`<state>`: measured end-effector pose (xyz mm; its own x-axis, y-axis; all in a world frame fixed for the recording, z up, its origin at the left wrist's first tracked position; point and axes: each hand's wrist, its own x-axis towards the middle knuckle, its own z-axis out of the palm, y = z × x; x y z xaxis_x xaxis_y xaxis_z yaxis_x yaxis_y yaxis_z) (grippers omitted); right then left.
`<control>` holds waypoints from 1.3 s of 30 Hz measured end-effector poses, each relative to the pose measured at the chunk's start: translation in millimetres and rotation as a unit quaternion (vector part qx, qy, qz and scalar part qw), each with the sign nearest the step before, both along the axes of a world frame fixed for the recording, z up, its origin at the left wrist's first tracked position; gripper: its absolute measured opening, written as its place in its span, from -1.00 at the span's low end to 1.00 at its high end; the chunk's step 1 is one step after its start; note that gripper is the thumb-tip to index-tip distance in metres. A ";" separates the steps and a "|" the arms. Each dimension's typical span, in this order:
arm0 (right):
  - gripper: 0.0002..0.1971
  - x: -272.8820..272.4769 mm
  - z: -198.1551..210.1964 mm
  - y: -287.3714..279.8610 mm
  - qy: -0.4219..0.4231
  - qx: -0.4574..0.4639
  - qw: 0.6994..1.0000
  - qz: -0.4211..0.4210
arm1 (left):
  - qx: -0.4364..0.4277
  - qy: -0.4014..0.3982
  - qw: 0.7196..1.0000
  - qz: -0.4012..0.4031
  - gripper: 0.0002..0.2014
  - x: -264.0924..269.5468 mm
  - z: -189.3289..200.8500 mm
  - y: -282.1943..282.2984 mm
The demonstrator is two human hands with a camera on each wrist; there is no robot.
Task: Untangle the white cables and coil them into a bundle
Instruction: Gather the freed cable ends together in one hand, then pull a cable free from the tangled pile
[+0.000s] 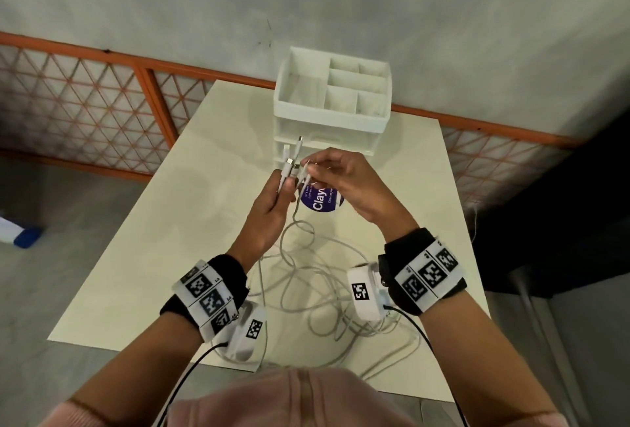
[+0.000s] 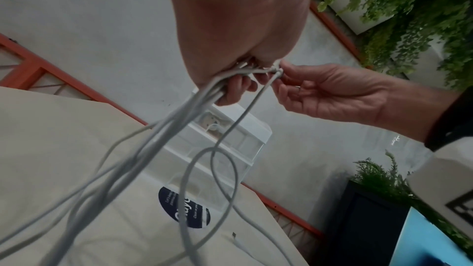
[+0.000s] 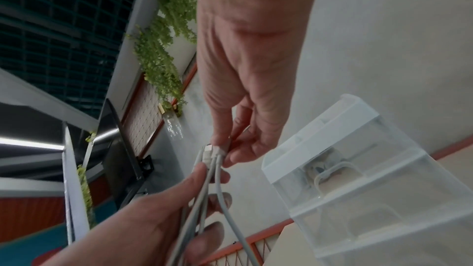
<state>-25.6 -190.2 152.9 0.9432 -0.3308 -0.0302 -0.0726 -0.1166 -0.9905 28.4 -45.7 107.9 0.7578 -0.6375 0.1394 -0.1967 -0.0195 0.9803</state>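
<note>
Several white cables [image 1: 300, 276] lie in loose tangled loops on the cream table [image 1: 143, 256] between my wrists. My left hand [image 1: 276, 194] is raised above the table and grips a bunch of cable ends [image 1: 289, 167], plugs pointing up. My right hand [image 1: 327, 171] pinches one plug end [image 3: 217, 151] beside that bunch. From the left wrist view the cables [image 2: 143, 161] hang down from my left hand [image 2: 238, 80] to the table, one forming a loop, and the right hand [image 2: 281, 74] pinches at the top. From the right wrist view the left hand [image 3: 199, 193] holds the strands.
A white drawer organiser [image 1: 330, 99] with open top compartments stands at the table's far side, just beyond my hands. A round purple sticker [image 1: 320, 201] lies under them. An orange-framed lattice fence [image 1: 85, 99] runs behind. A loose plug [image 2: 236, 240] rests on the table.
</note>
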 end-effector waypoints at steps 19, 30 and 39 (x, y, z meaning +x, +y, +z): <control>-0.87 9.0 12.9 -19.0 0.002 -0.042 0.998 -0.043 | 0.068 -0.001 0.996 -0.064 -0.77 12.1 -6.5 1.1; -0.71 11.8 13.6 -27.4 0.002 -0.049 0.998 0.034 | 0.080 -0.018 0.991 -0.105 -0.74 17.4 -5.5 -5.2; -0.76 15.8 13.1 -30.0 0.007 -0.062 0.998 0.019 | 0.064 0.005 0.995 -0.074 -0.72 23.8 -5.2 -12.1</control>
<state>-9.7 -220.2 166.0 0.9551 -0.2962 -0.0047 -0.0793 -0.2404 -0.9674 52.2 -57.9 102.7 0.6555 -0.7540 0.0433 -0.1974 -0.1157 0.9735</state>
